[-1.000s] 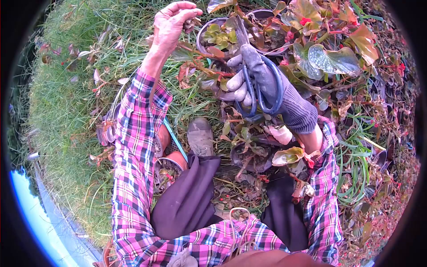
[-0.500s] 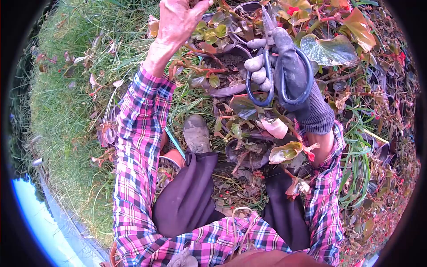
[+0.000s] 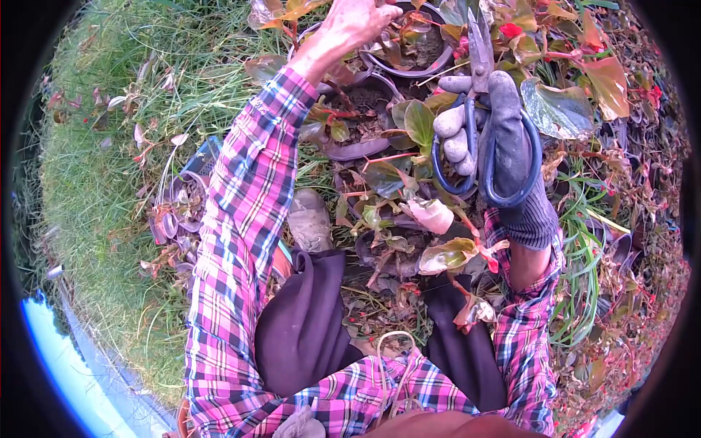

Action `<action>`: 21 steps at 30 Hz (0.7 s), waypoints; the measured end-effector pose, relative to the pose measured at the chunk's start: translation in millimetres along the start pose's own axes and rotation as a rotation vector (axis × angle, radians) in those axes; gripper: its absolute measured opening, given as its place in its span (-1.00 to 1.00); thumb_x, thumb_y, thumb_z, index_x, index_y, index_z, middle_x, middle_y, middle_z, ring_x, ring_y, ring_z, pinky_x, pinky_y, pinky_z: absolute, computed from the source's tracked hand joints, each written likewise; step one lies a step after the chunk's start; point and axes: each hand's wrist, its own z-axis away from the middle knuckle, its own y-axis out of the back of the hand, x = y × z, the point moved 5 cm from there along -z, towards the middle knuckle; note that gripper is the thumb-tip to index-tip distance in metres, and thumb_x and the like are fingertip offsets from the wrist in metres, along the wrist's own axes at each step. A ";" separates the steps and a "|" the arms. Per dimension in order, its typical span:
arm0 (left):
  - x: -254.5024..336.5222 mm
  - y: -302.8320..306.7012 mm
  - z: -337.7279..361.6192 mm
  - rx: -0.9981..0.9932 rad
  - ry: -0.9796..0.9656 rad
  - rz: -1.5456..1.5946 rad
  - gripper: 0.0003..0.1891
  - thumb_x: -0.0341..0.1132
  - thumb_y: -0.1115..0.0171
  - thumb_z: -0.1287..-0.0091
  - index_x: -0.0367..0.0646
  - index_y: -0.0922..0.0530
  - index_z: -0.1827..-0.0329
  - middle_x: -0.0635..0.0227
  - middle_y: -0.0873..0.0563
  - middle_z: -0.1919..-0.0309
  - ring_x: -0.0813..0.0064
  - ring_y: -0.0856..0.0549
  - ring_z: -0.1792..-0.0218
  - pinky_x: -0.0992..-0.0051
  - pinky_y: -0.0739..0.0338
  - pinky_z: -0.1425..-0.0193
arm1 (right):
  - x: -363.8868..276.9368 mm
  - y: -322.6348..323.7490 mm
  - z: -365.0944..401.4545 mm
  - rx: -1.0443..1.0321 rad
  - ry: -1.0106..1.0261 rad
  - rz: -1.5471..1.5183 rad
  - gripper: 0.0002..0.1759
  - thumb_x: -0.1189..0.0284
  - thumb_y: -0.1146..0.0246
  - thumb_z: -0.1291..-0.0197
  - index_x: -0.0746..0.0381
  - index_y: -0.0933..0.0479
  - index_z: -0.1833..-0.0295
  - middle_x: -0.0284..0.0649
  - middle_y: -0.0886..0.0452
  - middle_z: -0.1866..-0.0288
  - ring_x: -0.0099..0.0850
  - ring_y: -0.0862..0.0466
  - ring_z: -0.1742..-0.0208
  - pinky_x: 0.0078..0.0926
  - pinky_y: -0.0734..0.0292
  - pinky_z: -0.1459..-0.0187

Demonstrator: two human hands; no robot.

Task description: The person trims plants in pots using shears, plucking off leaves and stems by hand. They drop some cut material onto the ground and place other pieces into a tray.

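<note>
Shears (image 3: 479,64) at 1 o'clock, gloved grip

Right hand (image 3: 505,139), 2 o'clock: closed through loops, forefinger by pivot, likely steadying blades. Left hand (image 3: 356,23), 12 o'clock: bare, partly curled by pot (image 3: 409,74); can't tell if holding anything.

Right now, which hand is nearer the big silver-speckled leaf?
The right hand, close beside the leaf; the left hand is farther off, near the view's top edge.

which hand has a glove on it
The right hand: it wears a greyish glove and holds the blue-handled scissors. The left hand, stretched out near the plant pots, is bare.
</note>
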 end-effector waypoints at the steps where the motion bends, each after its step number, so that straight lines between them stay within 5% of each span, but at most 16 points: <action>1: -1.6 5.1 -4.2 -0.009 0.060 -0.010 -0.82 -0.38 -0.21 -0.10 -0.36 -0.61 0.33 0.20 -0.67 0.54 0.49 -0.65 0.51 0.51 -0.51 0.40 | -0.9 2.8 0.7 -0.016 -0.020 -0.074 -0.33 -0.06 0.18 -0.35 0.35 -0.29 -0.19 -0.12 -0.63 0.37 -0.44 -0.64 0.54 -0.66 -0.57 0.64; 4: -12.6 13.3 -9.7 0.037 -0.043 -0.022 -0.87 -0.48 -0.12 -0.09 -0.31 -0.61 0.35 0.21 -0.66 0.57 0.48 -0.65 0.53 0.51 -0.49 0.43 | -7.5 13.1 3.0 0.016 -0.008 -0.094 -0.33 -0.06 0.16 -0.35 0.34 -0.28 -0.21 -0.11 -0.63 0.36 -0.43 -0.64 0.55 -0.65 -0.57 0.65; 6: -6.6 -11.0 -16.7 -0.045 -0.361 -0.100 -0.86 -0.45 -0.12 -0.11 -0.29 -0.61 0.35 0.16 -0.65 0.56 0.38 -0.67 0.51 0.45 -0.52 0.41 | -7.3 14.4 3.9 0.026 -0.010 -0.075 -0.33 -0.06 0.17 -0.35 0.33 -0.26 -0.23 -0.09 -0.64 0.34 -0.40 -0.66 0.54 -0.63 -0.59 0.64; 7: -21.7 -31.4 -23.2 -0.155 -0.262 -0.245 -0.83 -0.37 -0.12 -0.13 -0.25 -0.64 0.34 0.08 -0.66 0.50 0.26 -0.68 0.45 0.36 -0.56 0.35 | -6.7 11.5 3.8 0.011 -0.017 -0.099 -0.33 -0.06 0.18 -0.35 0.33 -0.26 -0.23 -0.09 -0.64 0.34 -0.40 -0.66 0.53 -0.62 -0.59 0.64; 8: 15.4 -24.8 -18.1 -0.455 0.609 -0.013 -0.79 -0.29 -0.12 -0.14 -0.21 -0.65 0.34 0.04 -0.67 0.43 0.22 -0.70 0.38 0.30 -0.58 0.31 | -5.1 9.1 3.8 -0.004 -0.029 -0.123 -0.33 -0.05 0.18 -0.36 0.33 -0.25 -0.23 -0.08 -0.64 0.34 -0.39 -0.67 0.52 -0.62 -0.59 0.64; 10: -46.0 -67.8 -39.5 -0.500 -0.118 -0.757 -0.79 -0.30 -0.10 -0.14 -0.21 -0.65 0.34 0.05 -0.68 0.43 0.23 -0.71 0.35 0.30 -0.58 0.31 | -1.7 8.9 2.1 -0.017 -0.023 -0.139 -0.36 -0.03 0.18 -0.36 0.33 -0.26 -0.21 -0.07 -0.64 0.36 -0.36 -0.68 0.51 -0.60 -0.60 0.63; 16: -78.9 -92.8 -46.9 -0.611 -0.062 -0.794 -0.78 -0.30 -0.08 -0.14 -0.19 -0.63 0.26 0.10 -0.69 0.39 0.18 -0.71 0.34 0.26 -0.58 0.30 | -3.3 5.3 1.9 -0.005 -0.025 -0.121 -0.38 -0.01 0.16 -0.37 0.33 -0.26 -0.20 -0.08 -0.64 0.39 -0.41 -0.65 0.57 -0.63 -0.58 0.65; 18: -99.2 -100.7 -45.8 -0.647 0.043 -0.830 -0.62 -0.23 -0.09 -0.17 -0.12 -0.49 -0.05 0.09 -0.69 0.32 0.13 -0.70 0.31 0.23 -0.57 0.28 | -3.6 4.1 4.8 0.019 -0.054 -0.132 -0.40 0.01 0.15 -0.37 0.34 -0.26 -0.19 -0.10 -0.64 0.40 -0.43 -0.65 0.58 -0.64 -0.58 0.65; 21: -68.6 -75.6 -40.3 -0.569 0.092 -0.686 -0.69 -0.18 -0.18 -0.11 -0.14 -0.59 0.14 0.06 -0.68 0.33 0.09 -0.69 0.30 0.18 -0.56 0.25 | -3.8 0.1 4.8 0.029 -0.059 -0.096 -0.41 0.00 0.16 -0.38 0.33 -0.29 -0.16 -0.13 -0.64 0.43 -0.45 -0.64 0.59 -0.66 -0.55 0.67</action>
